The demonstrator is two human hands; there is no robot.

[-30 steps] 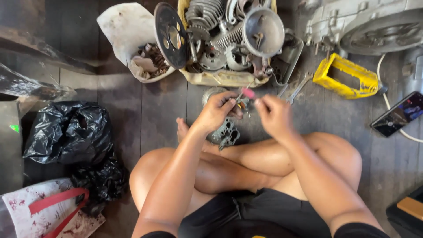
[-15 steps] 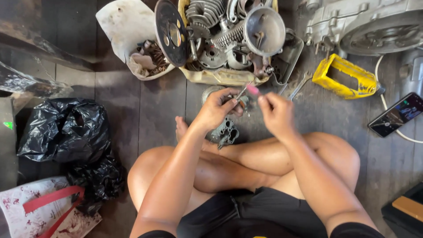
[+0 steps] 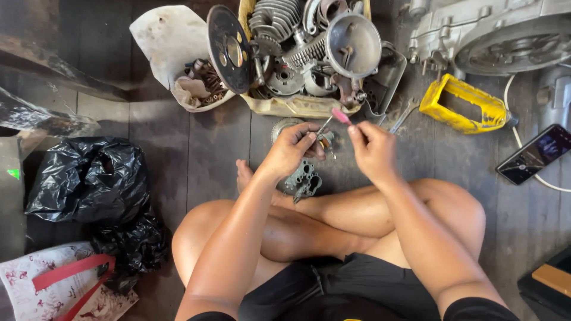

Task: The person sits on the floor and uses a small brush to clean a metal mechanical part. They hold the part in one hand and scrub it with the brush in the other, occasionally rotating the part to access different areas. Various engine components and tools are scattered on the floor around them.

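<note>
I sit cross-legged on a dark plank floor. My left hand (image 3: 295, 147) grips a small metal engine part, mostly hidden by the fingers. My right hand (image 3: 370, 147) pinches a thin screwdriver with a pink handle (image 3: 341, 116), its tip angled down-left into that part. A grey perforated metal piece (image 3: 304, 180) rests on my foot just below the left hand. Behind the hands a round toothed disc (image 3: 284, 125) lies on the floor.
A cream tub (image 3: 297, 106) of engine parts stands ahead, with a dark round disc (image 3: 229, 49). A yellow frame (image 3: 463, 104) and an engine casing (image 3: 493, 35) lie right, a phone (image 3: 535, 154) beside them. Black plastic bags (image 3: 89, 178) lie left.
Both hands stayed together over the small part. The screwdriver handle shifted slightly in my right hand, and the view drifted a little.
</note>
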